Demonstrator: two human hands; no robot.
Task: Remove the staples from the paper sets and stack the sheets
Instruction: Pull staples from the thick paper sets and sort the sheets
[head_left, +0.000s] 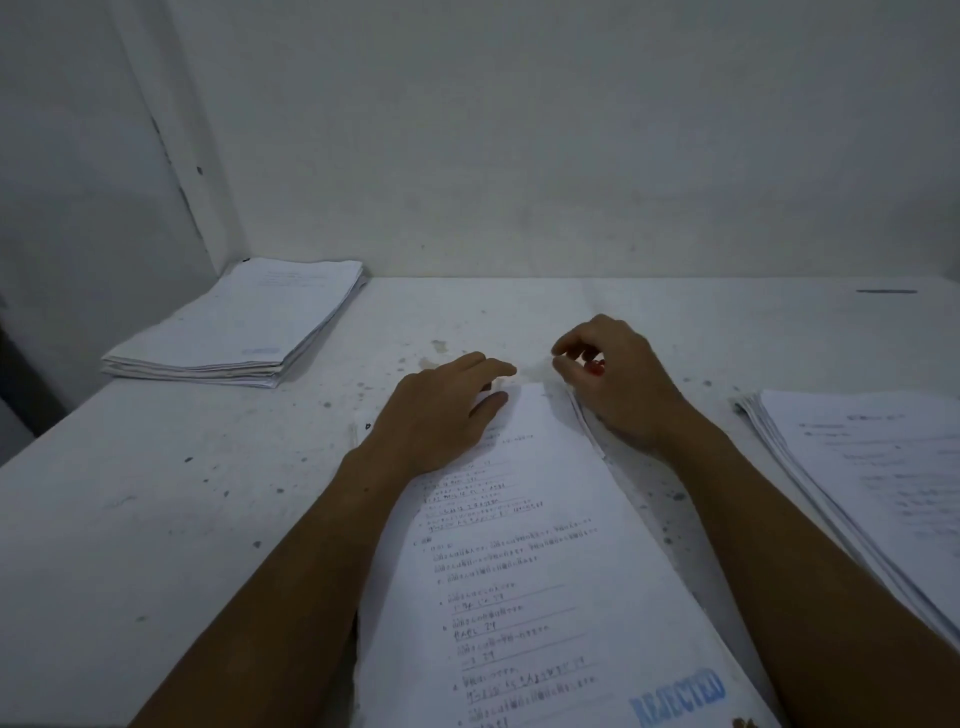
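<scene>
A printed paper set (540, 561) with a blue "REJECTED" stamp lies on the table in front of me. My left hand (441, 410) rests flat on its top left part, fingers straight and pressing the sheet down. At the set's top right corner my right hand (608, 379) has its fingers curled round a small red tool (596, 367), of which only a bit shows. No staple can be made out.
A stack of sheets (239, 327) lies at the far left by the wall corner. Another pile of paper (862, 467) sits at the right edge. The white table (182, 493) is speckled with dark spots. A dark pen-like thing (886, 291) lies far right.
</scene>
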